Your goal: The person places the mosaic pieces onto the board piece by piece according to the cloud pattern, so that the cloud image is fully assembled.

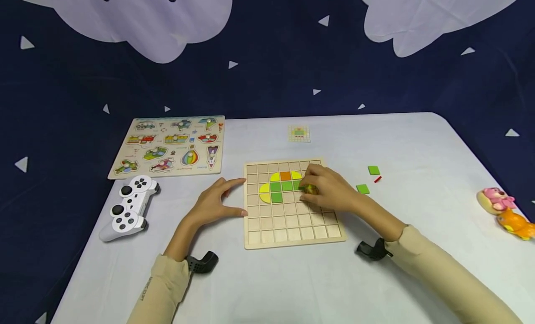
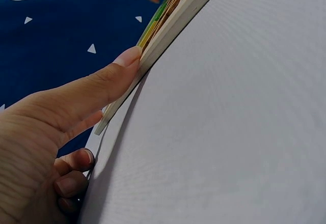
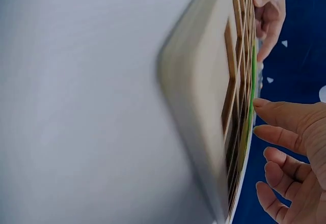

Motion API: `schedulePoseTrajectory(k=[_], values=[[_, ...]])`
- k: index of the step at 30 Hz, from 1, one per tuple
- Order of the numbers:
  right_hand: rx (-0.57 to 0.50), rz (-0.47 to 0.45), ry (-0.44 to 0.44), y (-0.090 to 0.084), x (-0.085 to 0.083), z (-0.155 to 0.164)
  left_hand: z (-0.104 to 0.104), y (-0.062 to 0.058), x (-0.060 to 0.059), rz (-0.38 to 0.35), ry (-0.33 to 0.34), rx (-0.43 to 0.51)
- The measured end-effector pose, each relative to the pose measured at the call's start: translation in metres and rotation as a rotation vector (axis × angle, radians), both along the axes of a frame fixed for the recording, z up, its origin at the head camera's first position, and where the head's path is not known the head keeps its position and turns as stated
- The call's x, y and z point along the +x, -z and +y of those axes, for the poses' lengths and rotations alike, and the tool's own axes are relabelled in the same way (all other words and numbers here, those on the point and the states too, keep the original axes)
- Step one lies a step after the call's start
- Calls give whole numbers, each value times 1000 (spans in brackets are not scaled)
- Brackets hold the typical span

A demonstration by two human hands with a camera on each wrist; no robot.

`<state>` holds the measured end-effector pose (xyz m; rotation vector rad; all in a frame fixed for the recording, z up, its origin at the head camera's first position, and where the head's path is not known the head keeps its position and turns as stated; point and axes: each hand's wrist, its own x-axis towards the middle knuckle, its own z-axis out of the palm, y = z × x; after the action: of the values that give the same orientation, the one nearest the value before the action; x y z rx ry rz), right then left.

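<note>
A wooden grid board [image 1: 292, 233] lies on the table with yellow curved pieces [image 1: 264, 194], green square tiles [image 1: 277, 197] and an orange square tile [image 1: 285, 176] set in its cells. My left hand [image 1: 213, 205] is at the board's left side, thumb and forefinger spread apart and touching the edge. Over the board's right part, my right hand [image 1: 330, 189] touches the laid tiles with thumb and forefinger tips, which stand apart in the right wrist view. A yellow piece [image 1: 310, 189] shows partly beneath that hand.
Two loose green tiles [image 1: 374, 170] and a red stick [image 1: 378, 179] lie right of the board. Behind it is a small pattern card [image 1: 299, 133]. A vehicle puzzle board [image 1: 175, 147] and white game controller [image 1: 129, 208] sit left; small toys [image 1: 497, 199] lie far right.
</note>
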<state>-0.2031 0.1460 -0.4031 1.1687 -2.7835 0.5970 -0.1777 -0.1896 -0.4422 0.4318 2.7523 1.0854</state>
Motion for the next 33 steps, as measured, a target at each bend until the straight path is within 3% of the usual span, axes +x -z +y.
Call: schedulePoseTrajectory(k=[7,17,33], values=[[-17,-28,59,-2,0,24,-1,-1,1,-10,-4,-12],[-4,56,104,0,6,64,0,0,2,-4,1,-12],[107,83,154,-9,10,112,0,-1,1,-4,-2,-16]])
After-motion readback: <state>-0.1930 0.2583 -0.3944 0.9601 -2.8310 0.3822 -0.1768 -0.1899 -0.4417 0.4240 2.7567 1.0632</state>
